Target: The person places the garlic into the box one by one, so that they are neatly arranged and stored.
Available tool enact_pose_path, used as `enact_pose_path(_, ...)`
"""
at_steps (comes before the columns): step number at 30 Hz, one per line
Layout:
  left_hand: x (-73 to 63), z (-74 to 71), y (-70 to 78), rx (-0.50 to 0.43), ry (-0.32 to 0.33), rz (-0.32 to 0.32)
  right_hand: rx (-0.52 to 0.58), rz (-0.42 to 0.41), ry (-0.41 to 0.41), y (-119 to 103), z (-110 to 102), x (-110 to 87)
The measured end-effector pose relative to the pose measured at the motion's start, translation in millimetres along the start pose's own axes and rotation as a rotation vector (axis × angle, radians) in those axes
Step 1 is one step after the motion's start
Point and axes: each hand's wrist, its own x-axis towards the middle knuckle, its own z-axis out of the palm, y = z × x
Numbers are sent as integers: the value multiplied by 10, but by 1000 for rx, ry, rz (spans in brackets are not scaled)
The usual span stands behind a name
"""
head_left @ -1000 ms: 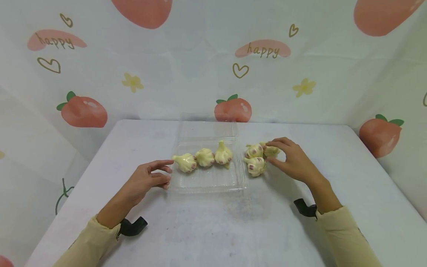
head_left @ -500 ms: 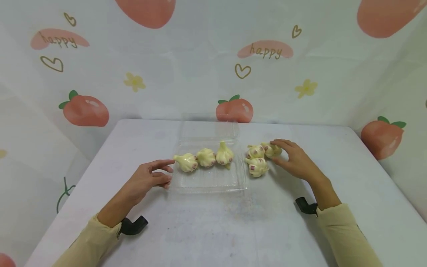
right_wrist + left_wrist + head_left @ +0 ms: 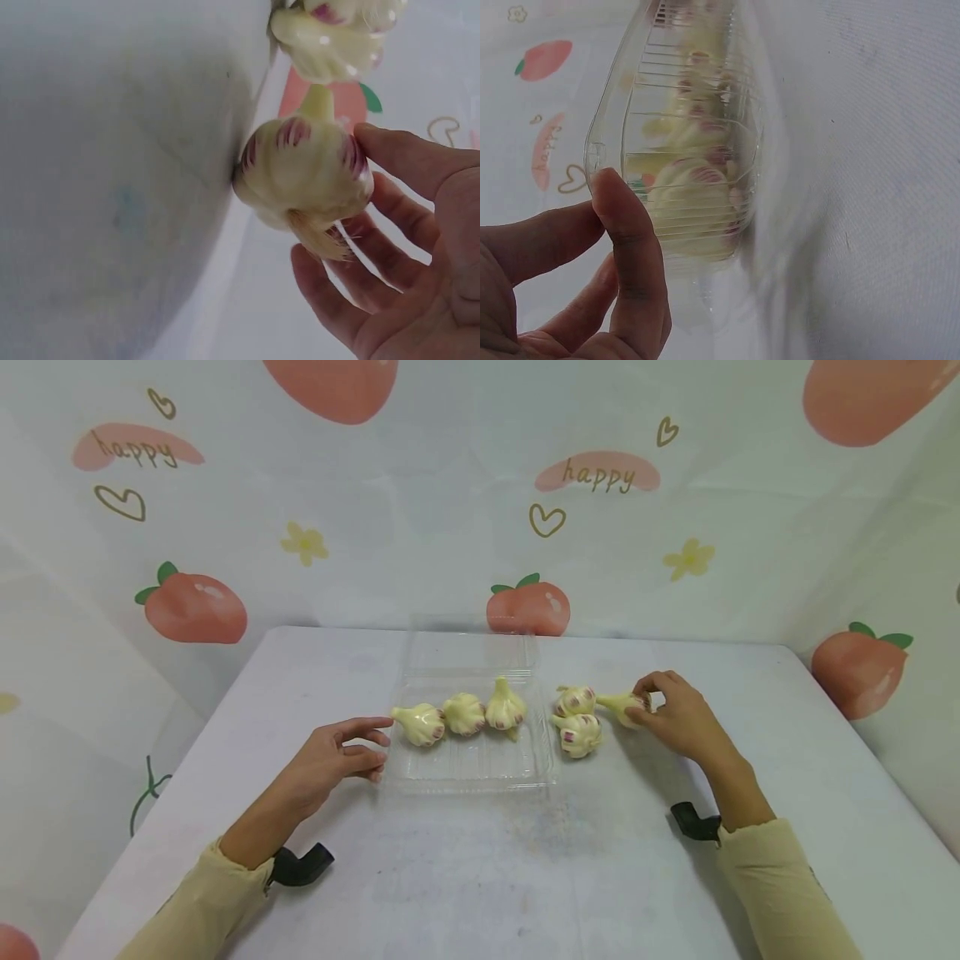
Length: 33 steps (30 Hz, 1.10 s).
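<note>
fingers of the left hand (image 3: 318, 767) show a gap between thumb and the rest in the head view, with the tips at the left side of a clear container (image 3: 450, 768). the left wrist view puts one fingertip at the rim, though how firmly it presses cannot be told. next comes the container itself on the bench (image 3: 450, 877), lid (image 3: 468, 652) folded back at the far side, with three garlic bulbs in a row across it: the left bulb (image 3: 422, 727) with its neck toward the left hand, the middle bulb (image 3: 464, 716), and the right bulb (image 3: 505, 707) with its neck pointing to the far side. just beyond the container's right wall lie two loose ones, the rear bulb (image 3: 575, 701) and the front bulb (image 3: 579, 737), close together on the bench. farthest right, the right hand (image 3: 678, 718) has thumb and fingers clamped on the held bulb (image 3: 304, 166), gripping the body near its root end. whether that bulb touches the bench or hangs just above it cannot be told. its long axis runs roughly sideways, neck to the left, neck tip just beside the rear bulb. the relation that seems to matter most: the held bulb lies to the left of the right palm, with the loose pair between it and the container. the right hand is plainly the nearer; the left hand is well apart, across the whole container.
</note>
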Motion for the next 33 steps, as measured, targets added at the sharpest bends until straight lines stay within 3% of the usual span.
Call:
enact_pose_path(12,7,-5,-4,5,-3,-1,-8,-26,-84,180,-148,-63)
enact_pose_path(30,-2,-11,-12,2,0,-15,-11,1,-231,291,-218,-119)
enact_pose_path(33,0,-11,-10,7,1,-16,2,-25,-261,311,-247,-151)
